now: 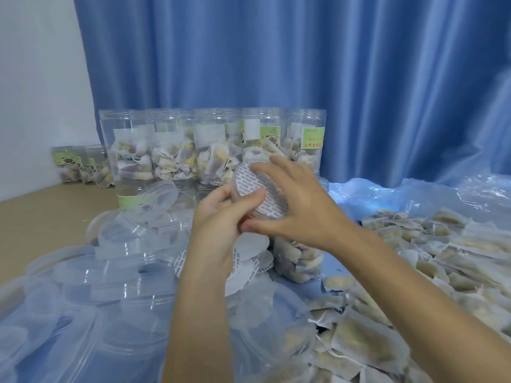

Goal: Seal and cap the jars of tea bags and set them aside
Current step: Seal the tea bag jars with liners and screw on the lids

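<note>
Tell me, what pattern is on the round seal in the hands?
White seal with rows of small grey dashes, head view.

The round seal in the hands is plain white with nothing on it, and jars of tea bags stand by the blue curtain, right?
Not quite. The head view shows the round seal is printed with rows of small dark marks, not plain. The left hand and right hand both hold it, and the jars of tea bags do stand by the blue curtain.
</note>
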Available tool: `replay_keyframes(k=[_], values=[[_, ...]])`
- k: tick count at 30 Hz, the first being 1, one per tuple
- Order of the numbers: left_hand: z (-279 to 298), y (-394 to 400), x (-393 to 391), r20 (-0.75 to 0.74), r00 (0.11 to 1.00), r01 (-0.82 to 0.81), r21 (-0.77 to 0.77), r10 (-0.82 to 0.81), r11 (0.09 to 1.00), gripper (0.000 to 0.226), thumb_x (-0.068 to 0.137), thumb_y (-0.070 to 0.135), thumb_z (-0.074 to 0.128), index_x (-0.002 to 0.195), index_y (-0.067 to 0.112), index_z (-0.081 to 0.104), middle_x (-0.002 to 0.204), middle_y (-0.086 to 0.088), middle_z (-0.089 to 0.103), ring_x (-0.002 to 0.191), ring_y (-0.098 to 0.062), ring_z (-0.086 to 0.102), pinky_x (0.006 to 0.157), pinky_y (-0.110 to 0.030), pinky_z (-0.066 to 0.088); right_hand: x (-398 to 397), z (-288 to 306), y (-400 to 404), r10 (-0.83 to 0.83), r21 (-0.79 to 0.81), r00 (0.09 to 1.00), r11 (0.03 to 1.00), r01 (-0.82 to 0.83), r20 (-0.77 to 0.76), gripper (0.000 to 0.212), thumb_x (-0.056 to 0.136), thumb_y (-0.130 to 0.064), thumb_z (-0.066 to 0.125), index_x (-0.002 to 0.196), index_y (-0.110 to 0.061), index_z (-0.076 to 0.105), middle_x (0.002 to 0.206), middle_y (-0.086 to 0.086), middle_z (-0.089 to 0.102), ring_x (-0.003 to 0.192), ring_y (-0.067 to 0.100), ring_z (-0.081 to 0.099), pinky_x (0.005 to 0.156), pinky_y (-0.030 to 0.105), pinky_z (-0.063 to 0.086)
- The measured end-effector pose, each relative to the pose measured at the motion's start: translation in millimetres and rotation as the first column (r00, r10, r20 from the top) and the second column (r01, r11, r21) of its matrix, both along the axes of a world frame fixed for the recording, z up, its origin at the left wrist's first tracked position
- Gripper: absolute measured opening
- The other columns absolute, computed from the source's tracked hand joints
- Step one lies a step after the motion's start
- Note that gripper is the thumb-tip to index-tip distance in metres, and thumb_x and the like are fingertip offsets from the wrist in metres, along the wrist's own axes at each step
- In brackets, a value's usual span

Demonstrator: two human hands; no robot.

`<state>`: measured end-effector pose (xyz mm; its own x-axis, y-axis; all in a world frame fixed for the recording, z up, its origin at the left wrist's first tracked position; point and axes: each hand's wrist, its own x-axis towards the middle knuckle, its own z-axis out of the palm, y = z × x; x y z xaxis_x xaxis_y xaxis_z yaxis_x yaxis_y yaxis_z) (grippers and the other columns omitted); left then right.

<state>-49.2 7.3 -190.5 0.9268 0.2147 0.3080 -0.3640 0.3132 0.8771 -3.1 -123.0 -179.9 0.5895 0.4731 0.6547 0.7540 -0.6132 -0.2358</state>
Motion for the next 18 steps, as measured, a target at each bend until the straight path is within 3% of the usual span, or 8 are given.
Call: replay_keyframes(k=[3, 6, 9, 14, 18], values=[[-0.1, -16.5, 3.7, -0.013, 0.996, 0.093, 0.044, -0.092, 0.995, 0.007, 0.08, 0.007, 0.068, 0.087, 0.008, 0.064, 0.067, 0.0, 0.069, 0.06, -0.011, 0.064, 0.054, -0.021, 0.053, 8.7, 4.5, -22.1, -0.057, -0.095, 0.998, 0.994, 0.056, -0.009, 0.097, 0.057, -0.073, 0.067, 0.142, -0.039, 0.034, 0.135, 0.01, 0.042, 0.13, 0.026, 0.037, 0.109, 0.039, 0.029], [-2.2, -24.8, 7.2, -0.1, 0.984, 0.151, 0.063, -0.145, 0.986, 0.013, 0.087, 0.021, 0.064, 0.094, 0.01, 0.062, 0.07, 0.003, 0.071, 0.069, -0.012, 0.068, 0.07, -0.026, 0.053, 22.7, 10.0, -43.0, -0.134, -0.06, 0.988, 0.99, 0.13, -0.072, 0.091, 0.056, -0.079, 0.053, 0.139, -0.045, 0.037, 0.127, 0.011, 0.047, 0.124, 0.026, 0.04, 0.106, 0.033, 0.031], [-4.9, -20.8, 13.7, -0.214, 0.976, 0.045, 0.002, -0.043, 0.999, 0.008, 0.088, 0.025, 0.063, 0.089, 0.017, 0.063, 0.09, -0.001, 0.074, 0.078, -0.014, 0.069, 0.071, -0.026, 0.053, 44.3, 13.7, -54.0, -0.299, -0.112, 0.925, 0.954, 0.279, -0.237, 0.085, 0.055, -0.083, 0.05, 0.134, -0.057, 0.034, 0.131, 0.008, 0.044, 0.128, 0.024, 0.035, 0.108, 0.034, 0.03], [-6.5, -5.4, 15.4, -0.244, 0.963, -0.15, -0.15, 0.11, 0.977, 0.012, 0.087, 0.012, 0.059, 0.076, 0.015, 0.06, 0.076, 0.0, 0.072, 0.065, -0.012, 0.064, 0.066, -0.026, 0.049, 68.5, 7.3, -45.8, -0.329, -0.253, 0.855, 0.937, 0.242, -0.401, 0.075, 0.06, -0.078, 0.061, 0.128, -0.063, 0.035, 0.139, 0.011, 0.035, 0.134, 0.027, 0.031, 0.1, 0.037, 0.034], [-5.8, -6.6, 16.0, -0.233, 0.961, -0.186, -0.158, 0.146, 0.97, 0.014, 0.085, 0.008, 0.059, 0.072, 0.014, 0.06, 0.067, 0.001, 0.069, 0.058, -0.011, 0.063, 0.063, -0.024, 0.05, 75.1, 11.1, -36.1, -0.373, -0.322, 0.836, 0.913, 0.252, -0.403, 0.076, 0.059, -0.078, 0.06, 0.129, -0.06, 0.036, 0.143, 0.01, 0.032, 0.133, 0.027, 0.033, 0.092, 0.036, 0.036]])
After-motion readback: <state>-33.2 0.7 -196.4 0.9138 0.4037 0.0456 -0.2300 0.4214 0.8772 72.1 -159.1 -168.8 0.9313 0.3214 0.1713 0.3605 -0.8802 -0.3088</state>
